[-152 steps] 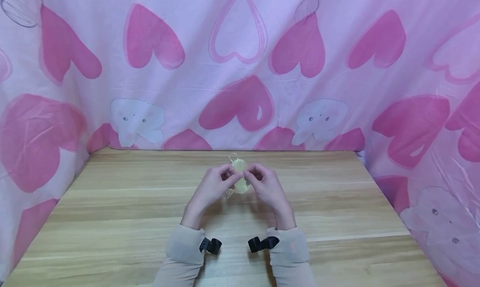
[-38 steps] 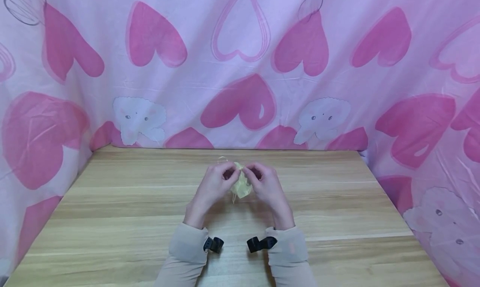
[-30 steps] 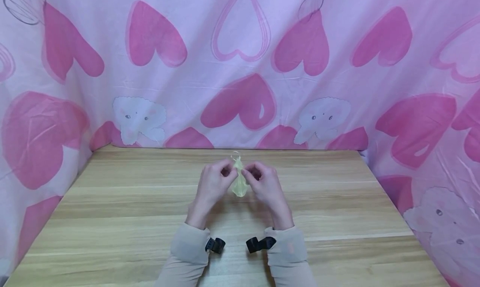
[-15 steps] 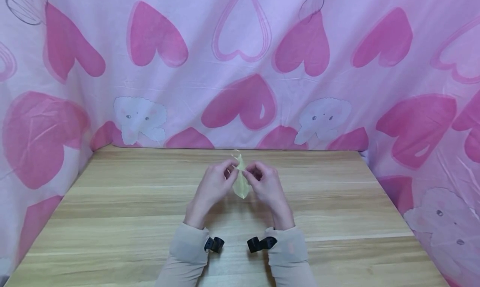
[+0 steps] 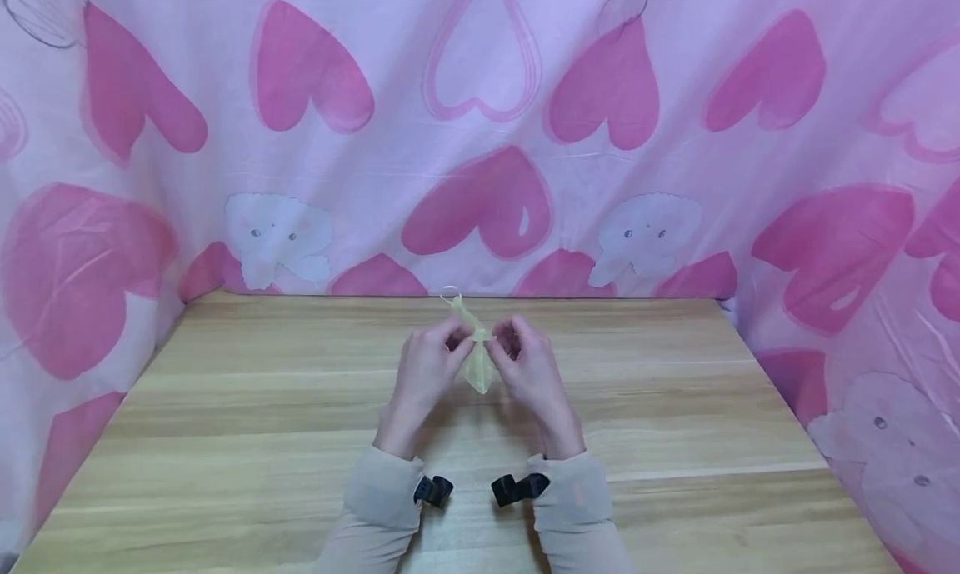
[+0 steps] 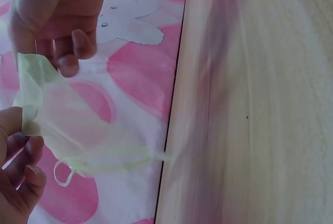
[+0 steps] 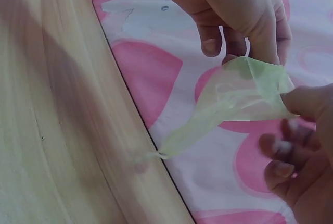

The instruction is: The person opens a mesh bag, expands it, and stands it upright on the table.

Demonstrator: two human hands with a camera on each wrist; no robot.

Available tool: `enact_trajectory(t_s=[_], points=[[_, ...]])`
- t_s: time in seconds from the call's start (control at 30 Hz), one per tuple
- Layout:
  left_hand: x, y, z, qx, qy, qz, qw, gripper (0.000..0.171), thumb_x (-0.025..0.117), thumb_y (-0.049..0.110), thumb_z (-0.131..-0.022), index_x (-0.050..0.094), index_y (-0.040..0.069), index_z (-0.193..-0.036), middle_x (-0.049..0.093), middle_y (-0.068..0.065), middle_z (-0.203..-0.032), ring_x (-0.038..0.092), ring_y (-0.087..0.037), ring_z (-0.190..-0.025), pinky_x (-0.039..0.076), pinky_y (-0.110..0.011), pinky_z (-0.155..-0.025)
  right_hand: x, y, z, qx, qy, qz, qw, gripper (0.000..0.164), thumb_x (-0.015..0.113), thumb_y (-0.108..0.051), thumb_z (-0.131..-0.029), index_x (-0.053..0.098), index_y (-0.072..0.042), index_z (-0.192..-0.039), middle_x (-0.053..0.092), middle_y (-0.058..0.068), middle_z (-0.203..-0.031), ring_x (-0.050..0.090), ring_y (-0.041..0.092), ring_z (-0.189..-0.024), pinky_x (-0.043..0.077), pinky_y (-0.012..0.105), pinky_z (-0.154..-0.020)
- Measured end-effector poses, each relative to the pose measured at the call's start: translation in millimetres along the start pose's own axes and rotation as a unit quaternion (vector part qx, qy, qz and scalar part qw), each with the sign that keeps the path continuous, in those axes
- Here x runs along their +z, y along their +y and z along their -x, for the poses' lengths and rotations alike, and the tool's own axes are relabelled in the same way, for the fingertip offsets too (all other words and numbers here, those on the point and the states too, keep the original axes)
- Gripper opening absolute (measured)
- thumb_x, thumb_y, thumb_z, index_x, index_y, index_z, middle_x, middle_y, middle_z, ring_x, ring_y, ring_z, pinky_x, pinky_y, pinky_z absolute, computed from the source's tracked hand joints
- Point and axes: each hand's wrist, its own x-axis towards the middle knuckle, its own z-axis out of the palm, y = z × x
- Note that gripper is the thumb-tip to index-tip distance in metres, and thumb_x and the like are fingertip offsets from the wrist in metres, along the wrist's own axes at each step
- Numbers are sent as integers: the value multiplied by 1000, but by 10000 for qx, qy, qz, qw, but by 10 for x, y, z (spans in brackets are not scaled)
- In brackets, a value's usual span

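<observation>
Pinching sheer pale-yellow fabric pouch (image 5: 478, 372) with left grip (image 5: 426, 361) at 9 o'clock, right grip (image 5: 531, 366) at 3; likely handling light, limp, calling for edge holds.

Pink heart-print fabric (image 5: 390, 166) — behind and beside a wood-grain table (image 5: 240, 441)

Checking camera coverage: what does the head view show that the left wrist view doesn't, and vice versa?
Only the head view shows the sleeves and black wrist devices.
Only the left wrist view shows a dark speck on the wooden table.
Both show the left hand and right hand holding sheer yellow fabric, that table, and the pink curtain.
</observation>
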Motion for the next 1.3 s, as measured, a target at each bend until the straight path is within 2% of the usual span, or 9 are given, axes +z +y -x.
enact_trajectory(t_s=[0.1,0.2,0.27,0.37,0.47,0.67,1.0,1.17,1.3], points=[[18,10,-10,28,-69,132,9999,5,72,4,-85,71,7,-89,67,0,-72,58,-9,-61,50,-26,-57,-1,-1,-4,63,-71,118,9999,5,66,-1,-91,65,-2,-95,59,0,-72,53,11,-60,46,26,-52],[33,15,-9,-142,-207,213,9995,7,69,7,-88,69,9,-95,63,3,-70,56,-8,-60,48,-26,-56,2,0,-5,108,-55,190,9997,2,65,-2,-92,66,0,-92,60,1,-69,54,11,-57,47,26,-49],[39,10,-1,-290,-387,139,9987,1,66,12,-91,66,13,-92,58,5,-67,52,-8,-58,45,-26,-54,1,-6,-3,140,8,185,9997,4,67,-2,-91,65,-1,-88,60,1,-67,54,10,-54,47,26,-48],[33,3,12,-397,-703,-19,9967,13,61,19,-95,61,18,-82,49,8,-60,45,-9,-54,39,-27,-50,0,-7,-2,157,113,195,9996,9,69,-1,-89,63,-3,-83,59,1,-66,53,10,-53,47,25,-47],[30,-4,18,-268,-837,-177,9960,22,59,20,-97,57,20,-75,44,8,-57,41,-9,-51,36,-27,-49,-2,-3,3,122,214,232,9994,13,71,1,-86,62,-4,-79,58,0,-63,52,9,-52,44,24,-45],[56,5,19,-203,-444,-337,9982,27,64,15,-92,55,19,-66,42,10,-55,39,-7,-49,33,-26,-46,8,-9,6,115,430,164,9989,17,72,4,-83,59,-4,-76,52,-2,-60,46,9,-51,38,23,-43],[151,22,26,-294,669,-391,9966,30,64,9,-82,46,17,-59,38,9,-51,37,-10,-45,29,-28,-43,69,-54,-1,210,502,-139,9984,14,69,5,-84,59,-3,-81,54,0,-62,48,10,-53,40,23,-44],[170,26,29,-303,789,-341,9958,28,64,9,-81,47,17,-60,38,9,-51,38,-11,-46,30,-29,-43,55,-46,0,163,431,-147,9988,15,69,6,-84,59,-4,-82,53,-1,-63,48,11,-54,39,23,-45],[156,23,27,-311,755,-204,9965,29,64,10,-85,49,16,-62,39,9,-52,38,-10,-47,31,-28,-44,2,-32,0,308,161,-199,9992,10,69,1,-87,61,-5,-86,54,0,-65,49,13,-56,41,24,-48]])
